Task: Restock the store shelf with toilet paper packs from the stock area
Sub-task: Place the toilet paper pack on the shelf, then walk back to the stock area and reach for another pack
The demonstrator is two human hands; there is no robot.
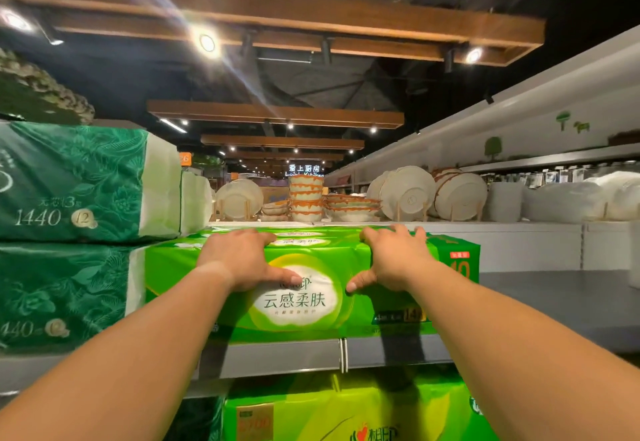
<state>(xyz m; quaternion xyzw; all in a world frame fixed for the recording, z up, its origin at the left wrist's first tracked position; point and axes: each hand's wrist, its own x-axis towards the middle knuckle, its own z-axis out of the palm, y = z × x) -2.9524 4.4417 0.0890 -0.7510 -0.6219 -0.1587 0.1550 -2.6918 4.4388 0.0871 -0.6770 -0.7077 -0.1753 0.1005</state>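
Two hands (239, 260) (393, 260) grip "云感柔肤" pack (311, 316)

Both forearms are bare from the near edge of the view out to the wrists, with no sleeve showing. The left hand (239, 260) and the right hand (391, 260) are bare too, ungloved. Neither wrist carries a watch or band, and no rings show.

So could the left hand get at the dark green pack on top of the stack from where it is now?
Probably yes. The left hand grips the bright green pack, and the upper dark green pack sits just to its left with nothing between them, though it would need to let go first.
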